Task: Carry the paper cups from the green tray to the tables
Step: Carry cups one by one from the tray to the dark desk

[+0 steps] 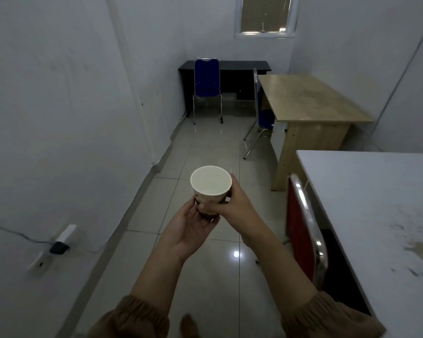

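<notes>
Head view, narrow room with pale walls and a tiled floor (205, 147).

Paper cup (210, 185): upright, mouth up, white inside showing, printed brown pattern on the outer wall. It is held in the air over the floor, in front of the person, and is not resting on any surface.

Right hand (232, 203): wrapped round the cup's side from the right, thumb across the lower front of the wall, fingers curled behind.

Left hand (191, 228): palm up under the cup, fingers relaxed and fairly straight, touching its base and lower left side. Both hands are together at the cup. Brown gathered sleeves (137, 318) show at the bottom edge.

Surfaces, all to the right or ahead:
- White surface (376, 203), nearest, on the right, with worn brownish patches on its top. A red chair (300, 228) with a chrome frame is pushed in at its left edge.
- Wooden surface (308, 98), beyond the white one, against the right wall. A blue chair is tucked in at its left side (264, 115).
- Black surface (242, 65) at the far wall under the window (266, 15), with another blue chair (206, 79) standing in front of it.

Left wall: a socket with a dark plug (59, 247) and a cable running off to the left.
</notes>
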